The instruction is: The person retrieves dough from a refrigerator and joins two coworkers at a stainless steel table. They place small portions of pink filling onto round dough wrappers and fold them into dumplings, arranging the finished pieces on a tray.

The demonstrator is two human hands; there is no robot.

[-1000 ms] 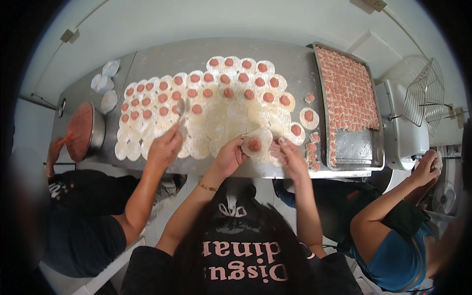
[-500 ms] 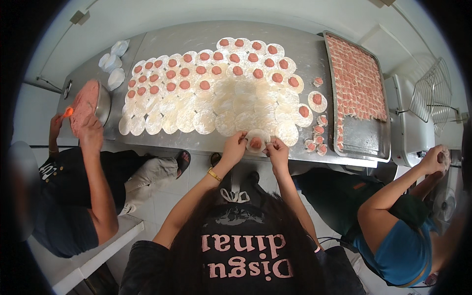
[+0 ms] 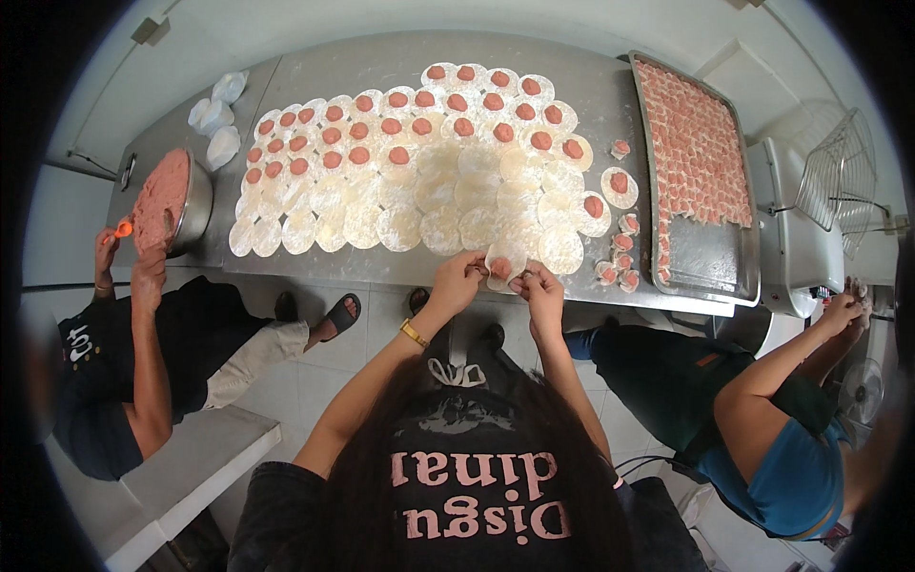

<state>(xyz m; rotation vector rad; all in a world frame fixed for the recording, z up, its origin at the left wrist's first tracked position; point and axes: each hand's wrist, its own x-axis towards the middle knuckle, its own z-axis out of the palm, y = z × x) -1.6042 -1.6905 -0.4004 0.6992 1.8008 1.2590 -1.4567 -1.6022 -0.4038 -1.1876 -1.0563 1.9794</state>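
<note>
Steel covers the long bench (image 3: 315, 62), which is dusted with flour and almost hidden under rows of round dough wrappers (image 3: 419, 191). At its near edge, both of the person's hands meet on one wrapper with a dab of pink filling (image 3: 502, 266): the left hand (image 3: 459, 282) pinches its left rim and the right hand (image 3: 541, 285) its right rim, fingers closed on the dough and lifting it just off the bench, apparently so the edges can be folded over the meat. Just right of this wrapper lie a few finished dumplings (image 3: 618, 269), set beside the metal tray (image 3: 710, 262), which holds tight rows of folded pieces along its far part and is bare at its near end. Beyond the held wrapper, the far rows of wrappers already carry pink dabs, while the nearer rows are plain. Far to the left of it stands a metal bowl of pink minced filling (image 3: 164, 198), where another person's hand (image 3: 148, 272) rests at the rim and their other hand holds an orange spoon (image 3: 123, 229). A third person in blue sits to the right.
</note>
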